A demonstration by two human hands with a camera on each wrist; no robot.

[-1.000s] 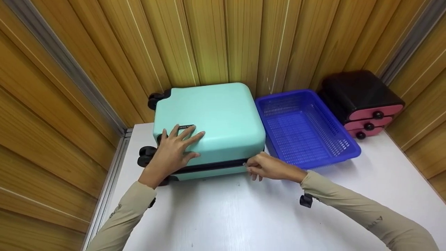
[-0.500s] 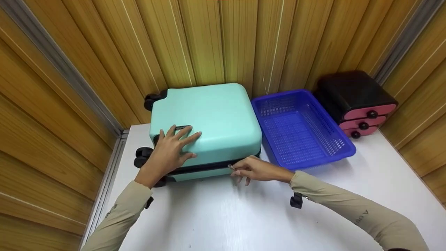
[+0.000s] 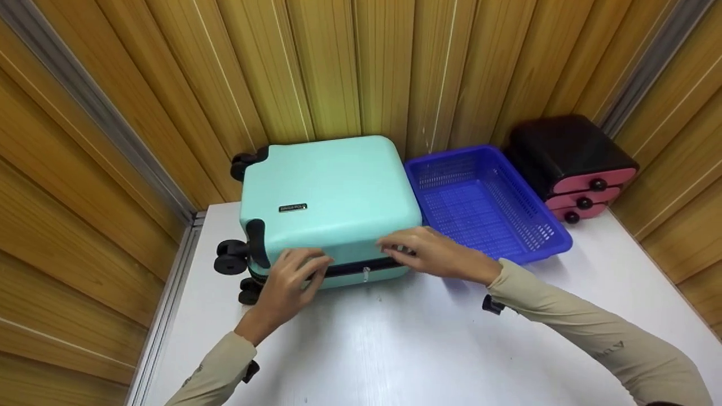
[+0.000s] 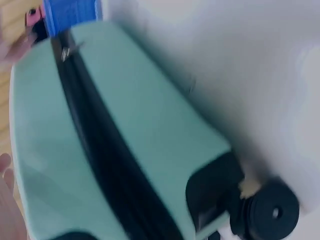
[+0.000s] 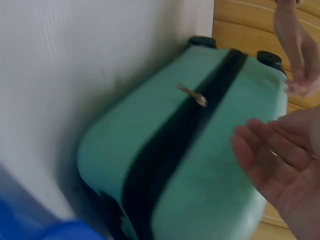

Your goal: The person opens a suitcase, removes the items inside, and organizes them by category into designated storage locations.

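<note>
Probably rigid and slick, the hard-shell suitcase (image 3: 333,186) is best pinched at its zipper pull (image 3: 366,274); left fingers (image 3: 313,264) and right fingers (image 3: 403,239) grasp nothing.

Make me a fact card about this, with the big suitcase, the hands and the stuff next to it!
Suitcase: mint green, lying flat on the white table
Zipper pull: at the suitcase's dark band, untouched
Left hand: near the suitcase's front, holding nothing
Right hand: also near the front, holding nothing
Basket: blue, beside the suitcase
Drawer box: black, three pink fronts, beside the basket
</note>
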